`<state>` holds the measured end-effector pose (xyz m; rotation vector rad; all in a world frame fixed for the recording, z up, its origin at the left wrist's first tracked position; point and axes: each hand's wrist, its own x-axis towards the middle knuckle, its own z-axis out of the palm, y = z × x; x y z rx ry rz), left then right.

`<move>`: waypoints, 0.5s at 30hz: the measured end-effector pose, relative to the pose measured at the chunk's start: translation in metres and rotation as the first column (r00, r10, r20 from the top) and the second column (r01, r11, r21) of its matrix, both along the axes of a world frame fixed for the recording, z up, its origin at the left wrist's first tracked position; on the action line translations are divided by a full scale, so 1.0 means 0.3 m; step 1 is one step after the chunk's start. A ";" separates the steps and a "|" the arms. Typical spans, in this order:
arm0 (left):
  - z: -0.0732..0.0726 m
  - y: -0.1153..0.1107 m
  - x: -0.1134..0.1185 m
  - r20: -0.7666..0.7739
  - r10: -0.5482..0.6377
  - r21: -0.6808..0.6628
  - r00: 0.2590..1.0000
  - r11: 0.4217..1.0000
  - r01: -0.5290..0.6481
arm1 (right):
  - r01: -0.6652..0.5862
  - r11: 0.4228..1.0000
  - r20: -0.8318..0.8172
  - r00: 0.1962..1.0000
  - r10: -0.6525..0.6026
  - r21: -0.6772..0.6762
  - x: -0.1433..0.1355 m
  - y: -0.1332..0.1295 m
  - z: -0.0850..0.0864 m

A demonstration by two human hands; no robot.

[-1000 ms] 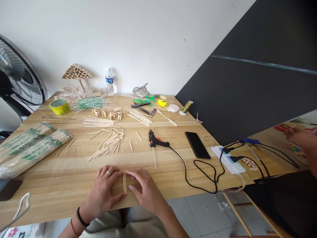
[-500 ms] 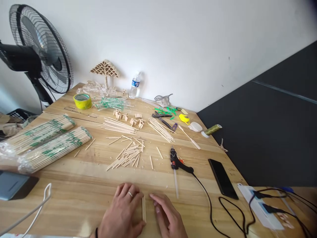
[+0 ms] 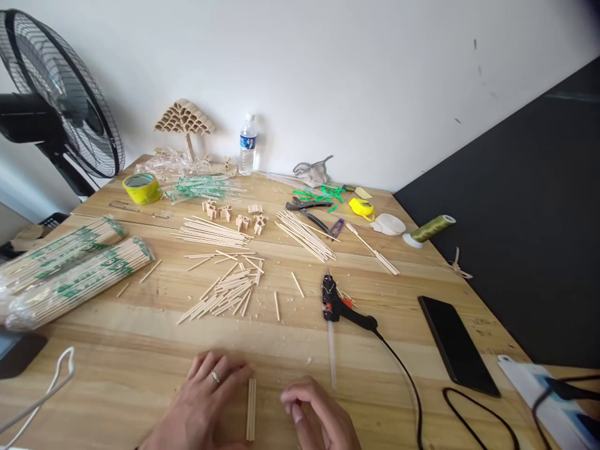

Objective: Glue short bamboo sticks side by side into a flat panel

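A few short thin wooden sticks (image 3: 251, 409) lie side by side, lengthwise to me, on the table near its front edge. My left hand (image 3: 201, 397), with a ring on one finger, rests on the wood just left of them. Its fingers are stretched out, a fingertip by the sticks' far end; its thumb is mostly hidden at the bottom. To the right of the sticks, apart from them, is my right hand (image 3: 323, 415). Its fingers are loosely bent, with thumb and forefinger a little apart and nothing visible between them.
A loose pile of cut sticks (image 3: 229, 290) lies ahead. Right of it is a black glue gun (image 3: 330, 300) with its cord, then a phone (image 3: 459, 344). Farther back are longer sticks (image 3: 213, 232), pliers (image 3: 309, 209), yellow tape (image 3: 141, 189), a bottle (image 3: 247, 147) and a stick-built tree (image 3: 185, 122).
The view has shifted, so most things sit farther left or lower. My left hand has drawn slightly away from the short sticks. My right hand's fingers are more bent and farther from them.
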<state>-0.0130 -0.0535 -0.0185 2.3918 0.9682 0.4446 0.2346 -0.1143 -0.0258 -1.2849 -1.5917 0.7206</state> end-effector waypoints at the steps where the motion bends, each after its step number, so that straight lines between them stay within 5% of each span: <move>1: 0.015 -0.004 0.004 -0.005 0.021 -0.014 1.000 1.000 -0.021 | -0.030 0.999 0.014 0.999 0.030 0.019 0.022 0.012 0.027; 9: 0.054 -0.016 0.031 0.005 0.042 0.035 0.999 0.998 -0.042 | -0.057 0.991 0.229 0.973 0.028 0.122 0.255 0.215 0.262; 15: 0.072 -0.015 0.037 -0.002 0.023 0.056 1.000 0.998 -0.022 | 0.148 0.989 0.365 0.922 -0.129 -0.022 0.430 0.435 0.261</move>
